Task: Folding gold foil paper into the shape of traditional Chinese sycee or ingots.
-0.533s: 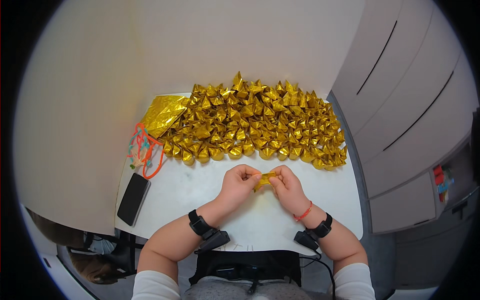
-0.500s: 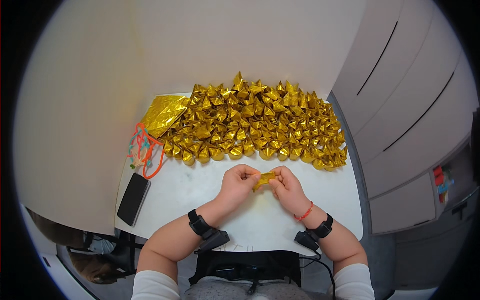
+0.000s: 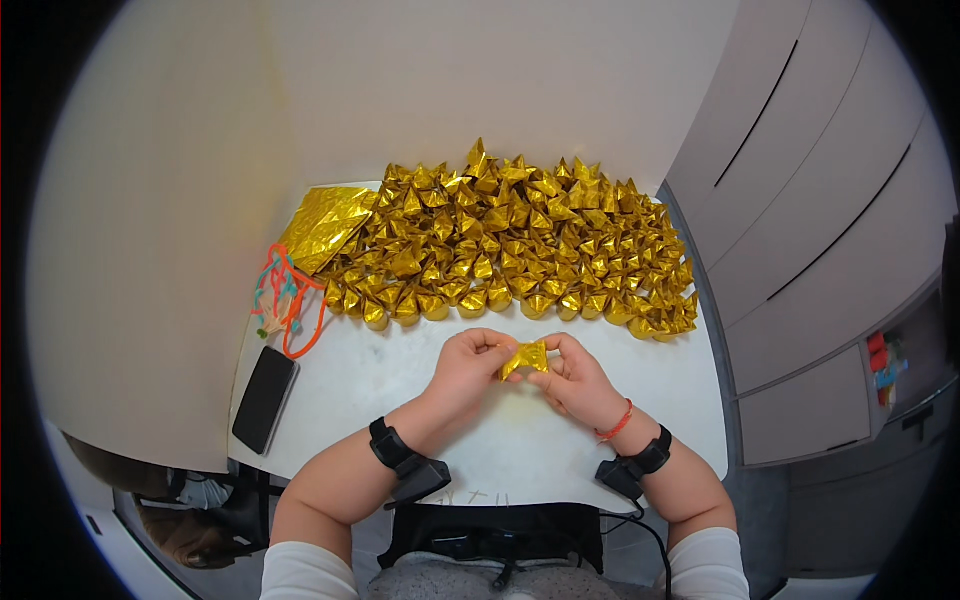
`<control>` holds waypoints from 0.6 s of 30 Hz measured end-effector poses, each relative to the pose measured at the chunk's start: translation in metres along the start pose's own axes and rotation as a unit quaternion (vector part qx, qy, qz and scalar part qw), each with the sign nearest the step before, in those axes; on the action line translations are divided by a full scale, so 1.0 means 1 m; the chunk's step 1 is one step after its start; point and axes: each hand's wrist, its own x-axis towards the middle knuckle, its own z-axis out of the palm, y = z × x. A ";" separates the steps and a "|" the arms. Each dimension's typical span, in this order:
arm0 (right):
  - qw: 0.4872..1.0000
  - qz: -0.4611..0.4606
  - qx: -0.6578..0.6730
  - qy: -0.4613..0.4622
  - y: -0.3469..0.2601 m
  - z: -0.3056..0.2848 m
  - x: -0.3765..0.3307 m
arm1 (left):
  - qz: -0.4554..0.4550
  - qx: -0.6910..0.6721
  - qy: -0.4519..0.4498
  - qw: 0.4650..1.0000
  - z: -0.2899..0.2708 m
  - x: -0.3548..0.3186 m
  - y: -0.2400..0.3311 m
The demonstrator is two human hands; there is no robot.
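A small piece of folded gold foil paper (image 3: pixel 524 360) is held between my two hands above the near part of the table. My left hand (image 3: pixel 466 372) pinches its left end between thumb and fingers. My right hand (image 3: pixel 580 380) grips its right end the same way. Just beyond my hands, many folded gold paper ingots (image 3: pixel 520 230) with pointed tips stand packed together across the far half of the table. Flat gold foil sheets (image 3: pixel 327 225) lie in a stack at their left.
The white table (image 3: pixel 340 400) backs onto a pale wall. At the left edge lie a black phone (image 3: pixel 266 400) and a bundle of orange and teal cords (image 3: pixel 288 300). Grey cabinets (image 3: pixel 800 240) stand to the right. Another person's dark hair (image 3: pixel 180 535) shows at lower left.
The foil piece has turned and opened wider between my fingers, showing a broader face. My hands have shifted only slightly.
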 end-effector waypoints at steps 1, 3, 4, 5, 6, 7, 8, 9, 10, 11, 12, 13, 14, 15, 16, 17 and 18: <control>0.999 0.037 0.007 -0.023 -0.005 -0.001 -0.003 | -0.010 -0.012 0.011 1.000 0.000 -0.001 0.004; 1.000 -0.011 -0.019 -0.019 0.012 -0.010 0.000 | -0.001 -0.022 0.003 1.000 -0.006 0.003 0.005; 0.997 -0.060 -0.044 -0.014 0.018 -0.013 0.003 | 0.007 -0.031 -0.006 0.999 -0.008 0.005 0.005; 0.997 -0.061 -0.044 -0.014 0.021 -0.014 0.006 | 0.007 -0.031 -0.006 0.999 -0.007 0.005 0.005; 0.994 -0.105 0.022 0.005 0.023 -0.014 0.010 | -0.002 -0.012 -0.010 1.000 -0.006 0.005 0.004; 0.985 -0.147 0.088 0.026 0.023 -0.013 0.012 | -0.013 0.007 -0.014 1.000 -0.006 0.004 0.002; 0.985 -0.146 0.089 0.027 0.023 -0.012 0.012 | -0.015 0.007 -0.015 1.000 -0.004 0.003 0.000; 0.982 -0.165 0.082 0.029 0.021 -0.011 0.011 | -0.008 0.017 -0.029 0.999 -0.002 0.001 -0.002; 0.979 -0.185 0.075 0.031 0.020 -0.010 0.010 | 0.000 0.027 -0.044 0.999 0.000 0.000 -0.003; 0.979 -0.184 0.077 0.034 0.021 -0.012 0.010 | -0.002 0.028 -0.045 0.999 0.002 -0.001 -0.003; 0.972 -0.225 -0.028 0.057 0.024 -0.014 0.011 | -0.003 0.028 -0.051 0.998 0.003 -0.002 -0.003; 0.953 -0.262 -0.133 0.078 0.024 -0.013 0.012 | -0.003 0.029 -0.056 0.998 0.003 -0.002 -0.003; 0.953 -0.262 -0.131 0.080 0.021 -0.012 0.010 | -0.004 0.031 -0.057 0.998 0.003 -0.002 -0.003; 0.958 -0.237 -0.139 0.078 0.015 -0.010 0.006 | -0.010 0.040 -0.058 0.997 0.001 -0.003 -0.002; 0.963 -0.212 -0.147 0.076 0.011 -0.010 0.004 | -0.014 0.048 -0.060 0.997 0.001 -0.003 -0.002; 0.963 -0.212 -0.147 0.077 0.011 -0.010 0.004 | -0.014 0.048 -0.060 0.997 0.001 -0.002 -0.002; 0.962 -0.214 -0.152 0.075 0.012 -0.011 0.004 | -0.014 0.047 -0.062 0.997 0.001 -0.001 -0.004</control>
